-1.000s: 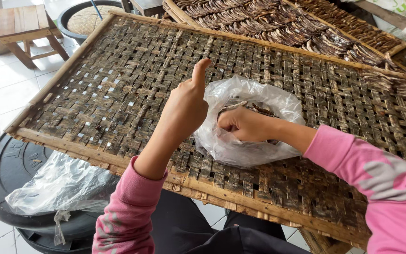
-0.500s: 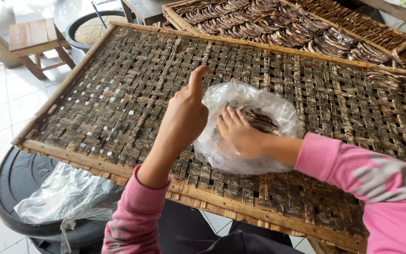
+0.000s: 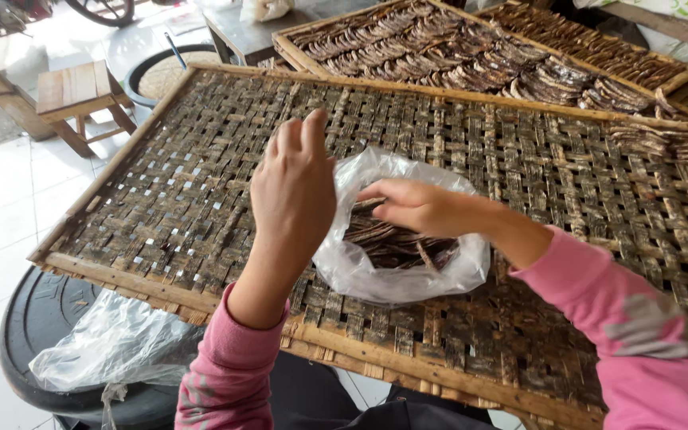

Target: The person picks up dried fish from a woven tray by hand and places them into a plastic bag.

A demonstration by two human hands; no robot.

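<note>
Nearest me, my left hand (image 3: 292,187) hovers, fingers loosely curled, holding nothing I can see. Beside it, my right hand (image 3: 416,209) pinches dark strips (image 3: 388,243) inside a crinkled clear plastic bag (image 3: 396,275) resting on the coarse woven bamboo tray (image 3: 161,207).
</note>
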